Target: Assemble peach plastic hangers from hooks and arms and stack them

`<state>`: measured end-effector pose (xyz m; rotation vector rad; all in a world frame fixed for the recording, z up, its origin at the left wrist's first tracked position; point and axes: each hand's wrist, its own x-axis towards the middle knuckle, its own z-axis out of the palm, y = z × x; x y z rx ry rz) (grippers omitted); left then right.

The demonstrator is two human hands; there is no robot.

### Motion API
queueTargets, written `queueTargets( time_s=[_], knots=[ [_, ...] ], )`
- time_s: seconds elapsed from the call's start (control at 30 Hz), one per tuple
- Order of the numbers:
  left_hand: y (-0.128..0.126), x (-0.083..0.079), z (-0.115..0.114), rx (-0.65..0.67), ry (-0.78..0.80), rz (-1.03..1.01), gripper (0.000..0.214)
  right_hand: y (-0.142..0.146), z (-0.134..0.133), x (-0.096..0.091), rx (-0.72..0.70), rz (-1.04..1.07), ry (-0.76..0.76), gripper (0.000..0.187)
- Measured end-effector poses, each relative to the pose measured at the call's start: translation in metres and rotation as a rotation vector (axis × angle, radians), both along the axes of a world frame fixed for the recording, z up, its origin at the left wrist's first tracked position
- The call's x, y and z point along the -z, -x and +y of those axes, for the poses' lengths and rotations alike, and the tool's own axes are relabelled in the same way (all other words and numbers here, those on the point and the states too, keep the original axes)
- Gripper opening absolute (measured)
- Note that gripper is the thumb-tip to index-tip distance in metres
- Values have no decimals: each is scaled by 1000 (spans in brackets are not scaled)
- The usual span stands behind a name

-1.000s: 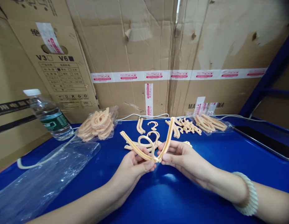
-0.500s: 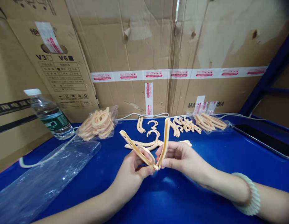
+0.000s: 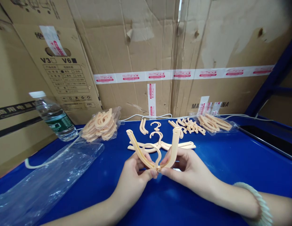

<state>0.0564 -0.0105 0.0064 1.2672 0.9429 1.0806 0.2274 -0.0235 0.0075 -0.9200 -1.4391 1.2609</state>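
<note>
— What moved?
— The peach plastic folding hanger [image 3: 141, 152] has spread its two arms wider than half a second ago.
— Who holds it?
— The left hand [image 3: 134, 175] and right hand [image 3: 188, 169] both pinch its joint, low over the near middle of the blue table [image 3: 230, 163].

You have bright, even light from overhead. Soft glare sits on the glossy blue plastic tabletop [image 3: 218, 157] and the clear crinkled plastic bag [image 3: 49, 179]. The edges bow outward; the centre is sharp.

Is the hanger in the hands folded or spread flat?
Folded: the hanger has both arms pointing up in a U from the joint pinched by left hand and right hand.
</note>
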Motion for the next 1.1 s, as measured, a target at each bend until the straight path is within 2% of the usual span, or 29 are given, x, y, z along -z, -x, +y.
queueTargets(
  time_s=[0.17, 0.3, 0.37, 0.43, 0.57, 0.67, 0.77, 0.83, 0.93, 1.03, 1.1],
  knots=[
    [1, -2, 3, -16, -31, -28, 32, -4, 7, -2, 8, -30, -28, 27],
    [8, -5, 12, -44, -13, -62, 36, -30, 26, -24, -143, -159, -143, 25],
    [11, -7, 18, -93, 8, -88, 38, -50, 36, -39, -176, -285, -233, 22],
    [13, -10, 21, -122, 39, -105, 39, -68, 43, -52, -133, -440, -357, 23],
    [17, -16, 28, -160, 136, -116, 39, -93, 50, -62, -94, -834, -618, 20],
    [22, -18, 37, -294, 138, -123, 36, -99, 53, -61, -102, -1022, -653, 15],
    [29, -15, 48, -523, 44, -121, 35, -101, 56, -57, -113, -1128, -647, 10],
    [31, -12, 52, -608, -56, -60, 35, -100, 58, -52, -132, -1162, -634, 8],
    [31, -7, 50, -550, -262, 134, 25, -98, 59, -47, -162, -1193, -595, 5],
    [26, -5, 38, -298, -498, 457, 6, -94, 56, -45, -186, -1224, -548, 5],
    [23, -4, 27, -89, -670, 645, 10, -91, 54, -45, -188, -1260, -484, 7]
  ],
)
